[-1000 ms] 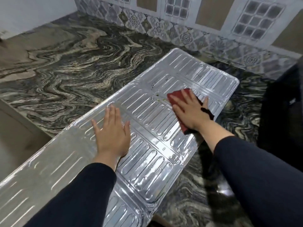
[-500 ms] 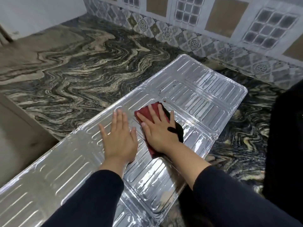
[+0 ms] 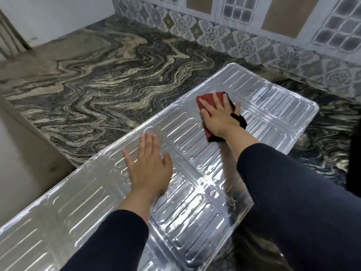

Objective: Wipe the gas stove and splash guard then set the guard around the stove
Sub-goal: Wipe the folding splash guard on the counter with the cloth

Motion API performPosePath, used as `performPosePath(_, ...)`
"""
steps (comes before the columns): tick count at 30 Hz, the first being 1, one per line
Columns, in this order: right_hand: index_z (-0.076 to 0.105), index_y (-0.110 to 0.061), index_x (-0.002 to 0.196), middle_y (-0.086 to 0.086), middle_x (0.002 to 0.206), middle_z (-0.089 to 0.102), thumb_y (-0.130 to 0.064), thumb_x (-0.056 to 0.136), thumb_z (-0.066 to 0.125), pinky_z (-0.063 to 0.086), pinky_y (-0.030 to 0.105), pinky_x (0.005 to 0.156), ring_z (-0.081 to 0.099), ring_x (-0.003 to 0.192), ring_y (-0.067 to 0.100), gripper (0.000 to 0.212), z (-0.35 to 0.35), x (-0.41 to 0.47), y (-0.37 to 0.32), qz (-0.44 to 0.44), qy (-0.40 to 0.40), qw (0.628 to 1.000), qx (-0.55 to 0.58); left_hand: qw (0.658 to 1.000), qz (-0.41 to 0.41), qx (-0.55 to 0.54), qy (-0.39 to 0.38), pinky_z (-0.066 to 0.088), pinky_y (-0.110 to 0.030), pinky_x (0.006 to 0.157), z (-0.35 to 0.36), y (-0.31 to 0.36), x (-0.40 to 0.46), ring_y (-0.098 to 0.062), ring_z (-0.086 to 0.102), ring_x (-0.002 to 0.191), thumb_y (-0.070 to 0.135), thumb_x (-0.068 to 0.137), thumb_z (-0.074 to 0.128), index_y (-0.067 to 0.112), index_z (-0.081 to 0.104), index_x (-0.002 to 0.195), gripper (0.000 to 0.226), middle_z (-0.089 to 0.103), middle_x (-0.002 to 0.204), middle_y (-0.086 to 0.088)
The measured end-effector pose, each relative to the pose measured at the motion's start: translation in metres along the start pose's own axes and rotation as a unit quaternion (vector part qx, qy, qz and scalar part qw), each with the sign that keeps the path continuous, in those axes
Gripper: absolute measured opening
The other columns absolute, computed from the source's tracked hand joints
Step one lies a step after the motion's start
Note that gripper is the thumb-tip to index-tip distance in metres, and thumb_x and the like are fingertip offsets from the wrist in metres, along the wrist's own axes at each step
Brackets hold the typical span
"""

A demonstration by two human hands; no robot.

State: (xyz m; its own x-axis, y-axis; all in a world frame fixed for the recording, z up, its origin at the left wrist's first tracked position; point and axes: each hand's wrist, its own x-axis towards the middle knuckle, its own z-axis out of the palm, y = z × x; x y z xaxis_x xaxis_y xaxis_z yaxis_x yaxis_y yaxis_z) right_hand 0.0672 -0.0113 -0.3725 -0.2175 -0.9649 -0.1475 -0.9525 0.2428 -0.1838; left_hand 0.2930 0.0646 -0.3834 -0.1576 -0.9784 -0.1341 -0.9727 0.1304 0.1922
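Observation:
A long silver foil splash guard [image 3: 273,106] lies flat and unfolded on the marble counter, running from lower left to upper right. My left hand [image 3: 148,169] rests flat on its middle panel, fingers spread, holding nothing. My right hand [image 3: 218,116] presses a red and black cloth [image 3: 205,98] flat against the guard near its far panel. The gas stove is not in view.
The swirled dark marble counter [image 3: 97,90] stretches to the left and back. A patterned tile wall [image 3: 244,45] bounds it behind. The counter's front edge [image 3: 45,141] drops off at the left, and the guard overhangs it. A dark object [image 3: 354,153] sits at the right edge.
My right hand slid the cloth toward me and my left hand, then back out to the far right along the guard. My left hand stayed pressed flat.

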Motion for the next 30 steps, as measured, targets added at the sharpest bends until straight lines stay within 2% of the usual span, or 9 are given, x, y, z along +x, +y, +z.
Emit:
performPosePath(3, 0.006, -0.048, 0.147, -0.002, 0.161, -0.010, -0.048, 0.098, 0.009, -0.017, 0.060, 0.110, -0.018, 0.145, 0.023, 0.049, 0.007, -0.020, -0.012, 0.013, 0.001, 1.000, 0.006, 0.999, -0.033, -0.019, -0.026, -0.011, -0.066, 0.110, -0.010, 0.009, 0.012, -0.015, -0.017, 0.146, 0.039, 0.097, 0.014, 0.015, -0.007, 0.151, 0.062, -0.014, 0.159, 0.002)
performPosePath(9, 0.008, -0.048, 0.147, -0.003, 0.161, -0.010, -0.047, 0.098, 0.007, -0.014, 0.062, 0.110, -0.019, 0.145, 0.023, 0.048, 0.014, -0.038, -0.016, 0.002, 0.011, 1.000, 0.022, 0.999, 0.040, 0.008, -0.028, -0.009, -0.063, 0.112, -0.016, 0.034, 0.064, -0.018, -0.015, 0.147, 0.036, 0.098, 0.011, 0.012, -0.002, 0.151, 0.059, -0.014, 0.160, 0.000)
performPosePath(13, 0.010, -0.049, 0.146, -0.004, 0.161, -0.008, -0.047, 0.099, 0.008, -0.013, 0.059, 0.112, -0.019, 0.145, 0.021, 0.048, 0.012, -0.036, -0.014, -0.019, 0.014, 0.999, 0.026, 0.994, 0.106, 0.020, -0.012, -0.008, -0.060, 0.114, -0.014, 0.056, 0.092, -0.016, -0.012, 0.147, 0.034, 0.099, 0.009, 0.014, 0.000, 0.151, 0.057, -0.009, 0.161, 0.002)
performPosePath(18, 0.010, -0.057, 0.142, -0.009, 0.161, -0.006, -0.055, 0.096, 0.010, -0.015, 0.054, 0.114, -0.017, 0.146, 0.015, 0.046, 0.002, -0.014, 0.023, -0.067, 0.017, 0.998, 0.005, 0.993, 0.112, 0.031, 0.027, -0.008, -0.056, 0.115, 0.002, 0.056, 0.098, -0.012, -0.012, 0.147, 0.044, 0.097, 0.004, 0.017, -0.002, 0.152, 0.062, -0.008, 0.160, 0.005)
performPosePath(25, 0.010, -0.055, 0.143, -0.008, 0.161, -0.006, -0.056, 0.095, 0.010, -0.015, 0.060, 0.111, -0.016, 0.146, 0.016, 0.048, -0.031, 0.076, 0.096, 0.031, 0.007, 0.999, -0.015, 0.991, 0.115, 0.041, 0.053, -0.010, -0.054, 0.114, 0.008, 0.055, 0.099, -0.012, -0.017, 0.146, 0.052, 0.095, 0.001, 0.018, -0.008, 0.151, 0.066, -0.013, 0.159, 0.005)
performPosePath(30, 0.007, -0.048, 0.146, -0.004, 0.161, -0.010, -0.049, 0.097, 0.009, -0.017, 0.063, 0.109, -0.018, 0.145, 0.022, 0.049, -0.028, 0.082, 0.085, 0.098, 0.000, 0.995, 0.003, 0.991, 0.109, 0.044, 0.056, -0.008, -0.054, 0.115, 0.009, 0.056, 0.102, -0.012, -0.015, 0.146, 0.051, 0.095, 0.001, 0.018, -0.007, 0.151, 0.065, -0.013, 0.159, 0.006)
